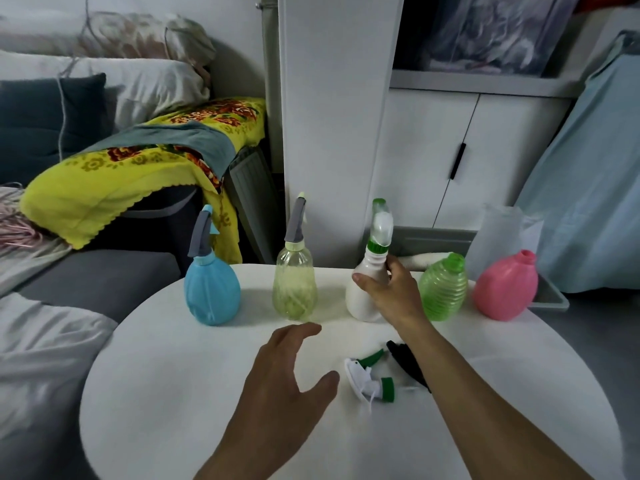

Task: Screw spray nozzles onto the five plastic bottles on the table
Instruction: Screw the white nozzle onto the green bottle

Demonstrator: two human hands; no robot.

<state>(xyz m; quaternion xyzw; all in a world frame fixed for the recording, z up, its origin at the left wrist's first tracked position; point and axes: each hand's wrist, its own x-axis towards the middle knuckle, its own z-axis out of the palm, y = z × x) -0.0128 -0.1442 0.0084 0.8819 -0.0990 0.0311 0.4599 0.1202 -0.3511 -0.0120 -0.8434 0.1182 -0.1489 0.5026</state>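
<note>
Three bottles capped; my right grip (384, 289) holds the white bottle (360, 299), left grip (291, 372) open; green bottle (443, 289) and pink bottle (505, 292) remain.

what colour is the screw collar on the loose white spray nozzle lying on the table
Green, seen in the head view.

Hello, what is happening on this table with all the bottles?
A person is fitting spray nozzles onto five plastic bottles on a round white table. The blue bottle, yellow bottle and white bottle already carry nozzles. The right hand holds the white bottle at its shoulder; the left hand hovers open over the table. The green bottle and pink bottle are uncapped, and two loose nozzles, white-green and black, lie nearby.
</note>
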